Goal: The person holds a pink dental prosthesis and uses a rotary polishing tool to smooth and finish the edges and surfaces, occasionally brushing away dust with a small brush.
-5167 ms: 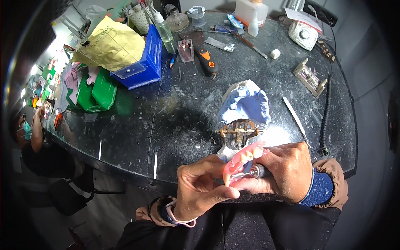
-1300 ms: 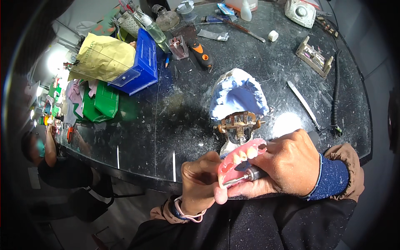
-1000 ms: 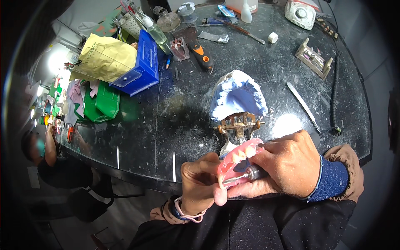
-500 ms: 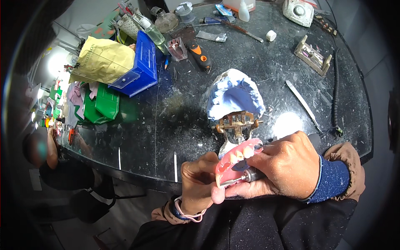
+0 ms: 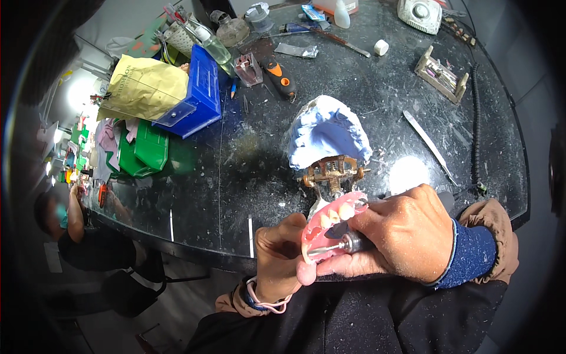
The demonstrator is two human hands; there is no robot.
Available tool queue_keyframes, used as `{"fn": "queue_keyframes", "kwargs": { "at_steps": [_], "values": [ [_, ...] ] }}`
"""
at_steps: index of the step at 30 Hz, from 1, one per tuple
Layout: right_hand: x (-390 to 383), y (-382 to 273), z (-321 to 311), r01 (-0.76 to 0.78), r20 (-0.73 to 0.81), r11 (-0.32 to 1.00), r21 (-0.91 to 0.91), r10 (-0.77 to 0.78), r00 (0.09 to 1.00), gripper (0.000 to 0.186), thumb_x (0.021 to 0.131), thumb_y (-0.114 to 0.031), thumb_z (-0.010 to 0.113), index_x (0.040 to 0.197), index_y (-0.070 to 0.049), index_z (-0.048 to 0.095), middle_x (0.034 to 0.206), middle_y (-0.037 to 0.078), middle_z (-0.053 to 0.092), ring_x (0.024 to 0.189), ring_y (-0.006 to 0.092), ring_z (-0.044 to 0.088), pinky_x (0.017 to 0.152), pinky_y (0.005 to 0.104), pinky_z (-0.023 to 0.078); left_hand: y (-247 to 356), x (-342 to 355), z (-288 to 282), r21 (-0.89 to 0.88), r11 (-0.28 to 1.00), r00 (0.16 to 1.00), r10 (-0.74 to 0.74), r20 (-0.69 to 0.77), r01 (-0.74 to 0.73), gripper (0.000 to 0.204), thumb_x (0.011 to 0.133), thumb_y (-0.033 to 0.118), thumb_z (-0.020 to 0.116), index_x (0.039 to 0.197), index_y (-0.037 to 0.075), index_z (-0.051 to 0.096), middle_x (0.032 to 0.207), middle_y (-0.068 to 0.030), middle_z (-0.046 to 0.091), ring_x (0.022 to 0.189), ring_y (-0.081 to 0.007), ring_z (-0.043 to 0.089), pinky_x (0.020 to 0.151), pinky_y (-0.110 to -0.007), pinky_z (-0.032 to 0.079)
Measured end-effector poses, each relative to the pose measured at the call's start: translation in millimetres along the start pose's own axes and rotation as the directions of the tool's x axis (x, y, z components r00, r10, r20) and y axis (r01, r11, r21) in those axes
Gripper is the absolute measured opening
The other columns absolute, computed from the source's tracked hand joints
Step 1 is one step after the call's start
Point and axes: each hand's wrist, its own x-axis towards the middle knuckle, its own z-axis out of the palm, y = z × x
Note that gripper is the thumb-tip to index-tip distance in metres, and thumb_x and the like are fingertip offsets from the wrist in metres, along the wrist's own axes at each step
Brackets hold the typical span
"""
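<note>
My left hand (image 5: 274, 259) grips a pink denture base with several cream teeth (image 5: 329, 218), its thumb at the lower end. My right hand (image 5: 407, 233) is closed around a metal rotary handpiece (image 5: 354, 242), whose slim bur (image 5: 324, 248) lies inside the denture's curve, seemingly touching the pink material; the exact contact is unclear. The right fingers also lie against the denture. Just beyond them stands a brass-coloured articulator (image 5: 333, 174) carrying a pale blue dental cast (image 5: 327, 133).
The dark bench (image 5: 194, 171) holds a blue bin (image 5: 206, 88), green bins (image 5: 150, 147), an orange-black tool (image 5: 280, 79), a metal holder (image 5: 439, 76), a knife (image 5: 427, 138) and a coiled cord (image 5: 476, 124). At far left a masked co-worker (image 5: 88, 242) sits.
Since the oldest frame the denture has turned slightly and my left thumb has moved under its lower end. Over the last second both hands and denture shifted slightly left and up in view.
</note>
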Motion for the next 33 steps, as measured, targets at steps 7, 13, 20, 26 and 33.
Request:
{"fn": "queue_keyframes", "kwargs": {
  "at_steps": [7, 13, 20, 26, 33],
  "values": [
    [1.1, 3.7, 6.0, 0.0, -0.105, 0.999, 0.036, 0.003, 0.994, 0.056, 0.074, -0.06, 0.056, 0.064, -0.006, 0.062, 0.047, 0.009, 0.054, 0.04, 0.0258, 0.056, 0.036, 0.034, 0.039, -1.9, 1.3, 0.4, -0.013, 0.999, 0.999, 0.047, 0.02, -0.047, 0.032, 0.072, 0.02, 0.077, 0.092, -0.002, 0.064, 0.092, -0.0095, 0.062, 0.083, -0.0169, 0.063, 0.077, -0.029, 0.052],
    [0.7, 4.7, 9.7, 0.006, -0.133, 0.998, 0.057, 0.002, 0.991, 0.057, 0.074, -0.061, 0.056, 0.063, -0.006, 0.062, 0.046, 0.011, 0.053, 0.04, 0.0259, 0.056, 0.037, 0.0342, 0.04, -2.0, 1.1, -0.9, -0.014, 0.999, 0.999, 0.034, 0.015, -0.034, 0.031, 0.071, 0.018, 0.077, 0.092, -0.001, 0.064, 0.091, -0.0074, 0.062, 0.085, -0.016, 0.062, 0.078, -0.029, 0.051],
    [0.4, 4.4, 3.8, 0.013, -0.033, 1.0, 0.001, -0.013, 0.999, 0.056, 0.074, -0.06, 0.057, 0.062, -0.005, 0.063, 0.046, 0.011, 0.053, 0.04, 0.0257, 0.056, 0.037, 0.0338, 0.04, -0.6, 1.2, -5.8, -0.02, 1.0, 0.998, 0.013, 0.064, -0.012, 0.029, 0.072, 0.016, 0.076, 0.093, -0.001, 0.065, 0.091, -0.0058, 0.06, 0.086, -0.0144, 0.06, 0.077, -0.027, 0.049],
    [2.0, 4.5, 1.6, 0.011, -0.015, 1.0, -0.006, -0.011, 1.0, 0.05, 0.068, -0.056, 0.066, 0.069, -0.006, 0.065, 0.047, 0.009, 0.052, 0.04, 0.0248, 0.055, 0.039, 0.0317, 0.04, -0.5, 1.4, -1.6, -0.063, 0.992, 0.992, -0.113, -0.053, 0.11, 0.032, 0.073, 0.019, 0.076, 0.095, -0.001, 0.064, 0.091, -0.0058, 0.06, 0.082, -0.0118, 0.059, 0.073, -0.026, 0.047],
    [5.1, 11.5, 11.5, 0.014, -0.097, 0.99, 0.138, 0.0, 0.995, 0.056, 0.071, -0.06, 0.06, 0.059, -0.005, 0.064, 0.043, 0.012, 0.049, 0.04, 0.0284, 0.054, 0.039, 0.0355, 0.041, -2.8, 3.5, -8.4, -0.007, 1.0, 0.996, 0.003, 0.089, -0.002, 0.036, 0.074, 0.023, 0.075, 0.097, -0.002, 0.064, 0.09, -0.0045, 0.058, 0.082, -0.0105, 0.057, 0.073, -0.025, 0.046]
  ]
}}
